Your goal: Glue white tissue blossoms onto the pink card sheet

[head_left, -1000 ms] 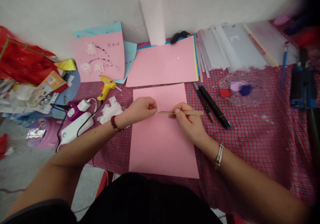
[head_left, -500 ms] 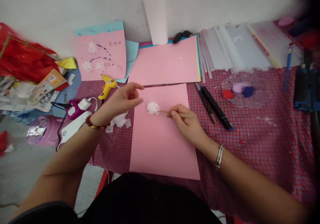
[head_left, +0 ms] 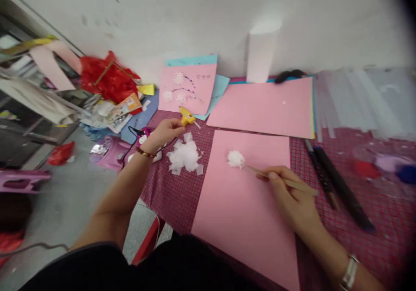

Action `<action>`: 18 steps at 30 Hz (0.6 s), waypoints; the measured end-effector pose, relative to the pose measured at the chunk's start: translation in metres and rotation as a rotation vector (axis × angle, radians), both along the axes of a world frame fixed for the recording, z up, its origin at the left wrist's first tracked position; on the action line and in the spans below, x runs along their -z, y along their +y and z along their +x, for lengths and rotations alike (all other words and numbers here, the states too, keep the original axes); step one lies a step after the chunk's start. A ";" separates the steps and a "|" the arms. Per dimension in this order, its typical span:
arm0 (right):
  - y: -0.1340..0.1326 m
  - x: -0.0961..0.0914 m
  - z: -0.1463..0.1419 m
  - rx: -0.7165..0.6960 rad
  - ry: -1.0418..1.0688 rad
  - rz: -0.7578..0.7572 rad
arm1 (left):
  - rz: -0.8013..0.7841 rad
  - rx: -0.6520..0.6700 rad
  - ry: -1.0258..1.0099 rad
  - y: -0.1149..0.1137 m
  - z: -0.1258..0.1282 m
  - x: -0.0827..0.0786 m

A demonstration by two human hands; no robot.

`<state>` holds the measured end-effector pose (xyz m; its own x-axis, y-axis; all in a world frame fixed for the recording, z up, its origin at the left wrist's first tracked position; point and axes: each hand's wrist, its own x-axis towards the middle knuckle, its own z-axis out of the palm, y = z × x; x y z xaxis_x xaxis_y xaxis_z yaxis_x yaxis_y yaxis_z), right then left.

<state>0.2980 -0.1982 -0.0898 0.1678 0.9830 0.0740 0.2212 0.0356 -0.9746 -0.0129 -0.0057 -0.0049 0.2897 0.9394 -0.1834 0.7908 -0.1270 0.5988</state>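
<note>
R hand (head_left: 294,200) gripping tweezers (head_left: 301,186), tips nr white flower (head_left: 235,158) on pink paper (head_left: 247,213), L hand (head_left: 166,133) at yellow glue gun (head_left: 187,117), can't tell if gripped

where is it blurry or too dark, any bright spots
Head view: plastic sleeves and black marker smeared, white tuft sharper; head view: upper right corner black; head view: pale glow on the wall above the white roll.

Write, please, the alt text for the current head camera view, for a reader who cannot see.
A person's right hand holds a slim tan tool, its tip at the edge of a fluffy white tuft on a pink sheet. The left hand is at a yellow glue gun, near white scraps on a checked tablecloth.
</note>
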 end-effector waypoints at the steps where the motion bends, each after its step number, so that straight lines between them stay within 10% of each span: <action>1: 0.000 0.002 0.001 0.038 0.048 -0.017 | 0.012 0.007 0.023 0.003 -0.004 0.004; 18: 0.001 0.001 0.005 0.046 0.103 -0.038 | 0.061 0.112 0.547 0.011 -0.001 0.032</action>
<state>0.3027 -0.1973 -0.0904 0.2181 0.9758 0.0171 0.1199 -0.0094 -0.9927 -0.0138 0.0056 -0.0371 0.2659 0.9222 -0.2810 0.9639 -0.2493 0.0938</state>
